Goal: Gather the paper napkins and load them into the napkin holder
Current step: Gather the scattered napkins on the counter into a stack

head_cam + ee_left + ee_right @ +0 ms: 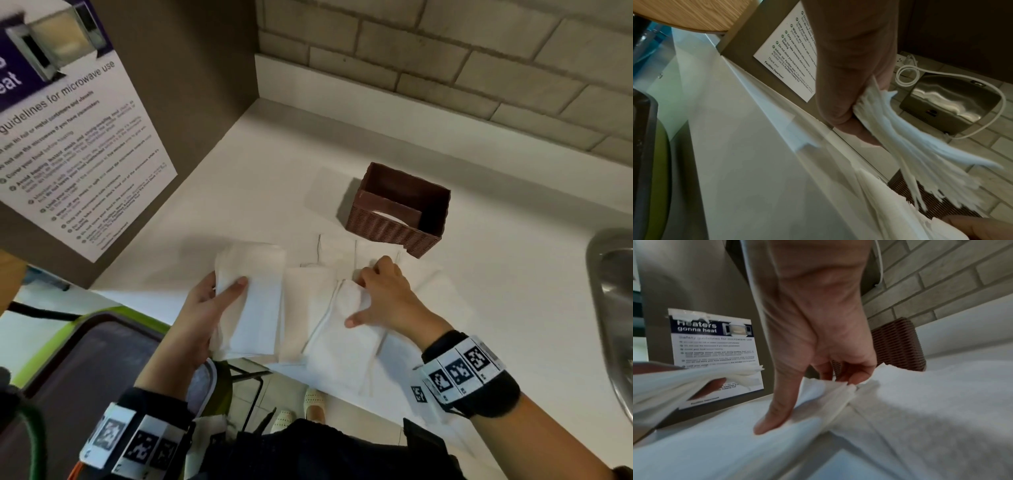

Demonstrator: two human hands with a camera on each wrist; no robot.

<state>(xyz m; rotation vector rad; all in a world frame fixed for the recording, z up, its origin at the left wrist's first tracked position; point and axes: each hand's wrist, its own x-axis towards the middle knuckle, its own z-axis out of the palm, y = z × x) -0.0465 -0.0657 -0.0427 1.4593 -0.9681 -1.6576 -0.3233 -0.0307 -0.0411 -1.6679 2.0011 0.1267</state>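
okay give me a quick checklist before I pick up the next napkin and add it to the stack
1. Left hand grips the gathered stack: ok.
2. Right hand pinches a loose napkin on the counter: ok.
3. Just one napkin pinched: cannot tell.
4. Napkin holder upright, top open: ok.
5. Holder free of napkins: ok, none visible inside.
6. All napkins gathered: not ok, several lie spread out.

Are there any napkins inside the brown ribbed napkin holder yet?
No, the brown ribbed napkin holder shows only its bare inside, while the white paper napkins lie on the white counter.
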